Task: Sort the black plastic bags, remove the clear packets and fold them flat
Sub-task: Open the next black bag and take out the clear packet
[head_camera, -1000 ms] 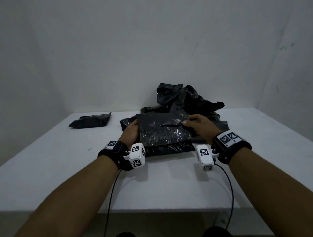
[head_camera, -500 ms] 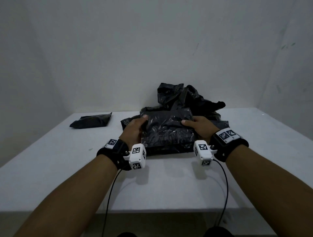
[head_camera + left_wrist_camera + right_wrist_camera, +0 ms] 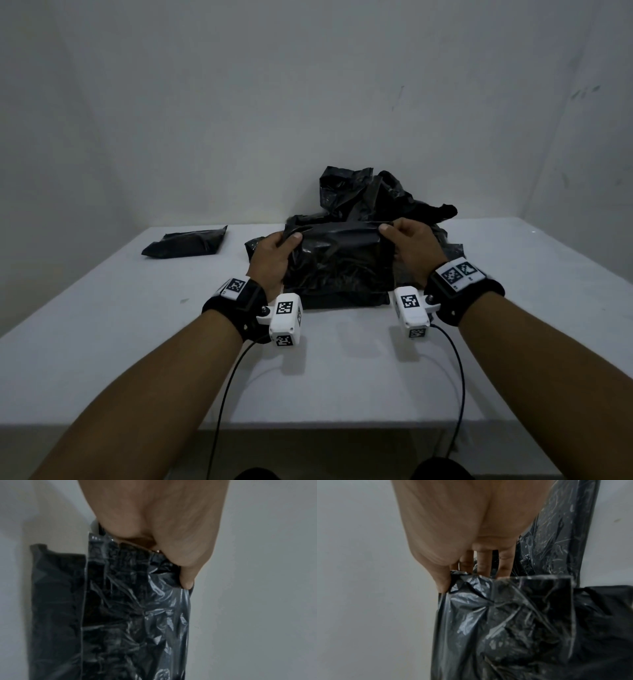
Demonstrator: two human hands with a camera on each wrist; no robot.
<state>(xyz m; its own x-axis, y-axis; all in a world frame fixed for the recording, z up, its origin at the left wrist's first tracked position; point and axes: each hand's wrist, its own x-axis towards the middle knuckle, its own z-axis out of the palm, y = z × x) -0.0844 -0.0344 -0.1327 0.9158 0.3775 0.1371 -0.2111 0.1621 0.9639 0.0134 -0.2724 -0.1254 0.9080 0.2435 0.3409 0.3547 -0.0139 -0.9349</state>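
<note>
A: What is lying on the wide white table [image 3: 102,342]?

B: A crumpled heap of loose black plastic bags [image 3: 373,198] is sitting at the far edge by the wall. In front of it, a flat, glossy black plastic bag [image 3: 339,260] is being held up by its top edge, its lower edge touching the table. A small folded black bag [image 3: 186,241] is lying well apart at far left.

A: How is the left hand [image 3: 274,260] gripping?

B: It is pinching the flat bag's top left corner, thumb in front and fingers curled behind. In the left wrist view the thumb [image 3: 186,580] is pressing into the wrinkled film [image 3: 137,615].

A: And the right hand [image 3: 412,250]?

B: It is pinching the top right corner the same way. In the right wrist view its fingers [image 3: 483,563] are reaching behind the plastic [image 3: 513,622] while the thumb is clamping the front. The edge between the hands is looking taut.

A: Is a clear packet showing?

B: I cannot tell; the plastic is shining, but everything is reading black.
</note>
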